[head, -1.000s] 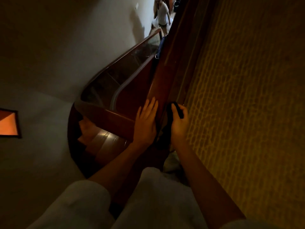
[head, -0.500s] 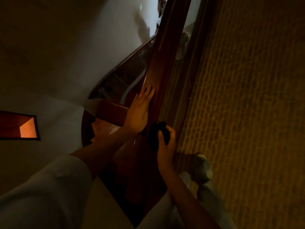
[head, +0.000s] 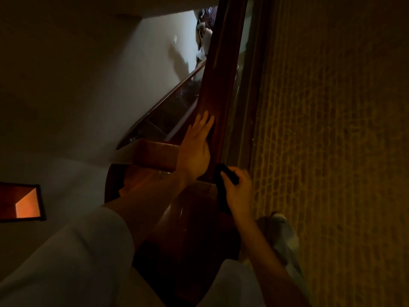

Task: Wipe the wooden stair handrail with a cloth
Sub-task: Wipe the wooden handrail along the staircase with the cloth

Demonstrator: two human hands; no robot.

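A dark reddish wooden handrail (head: 221, 69) runs from the top centre of the head view down toward me. My left hand (head: 195, 149) lies flat on its left side with fingers straight, pointing up the rail. Just below and to the right, my right hand (head: 238, 192) grips a dark cloth (head: 222, 189) against the rail's right edge. Part of the cloth hangs below my fingers. The light is dim.
A textured yellowish wall (head: 332, 151) fills the right side. Wooden stairs (head: 152, 156) curve down on the left behind a glass panel. A person (head: 204, 38) stands far down the stairs. A lit orange niche (head: 26, 204) is at lower left. My shoe (head: 281, 231) shows below.
My right hand with the cloth has slid down the rail toward me. My left hand has stayed flat on the rail, a little higher along it. The camera view has shifted.
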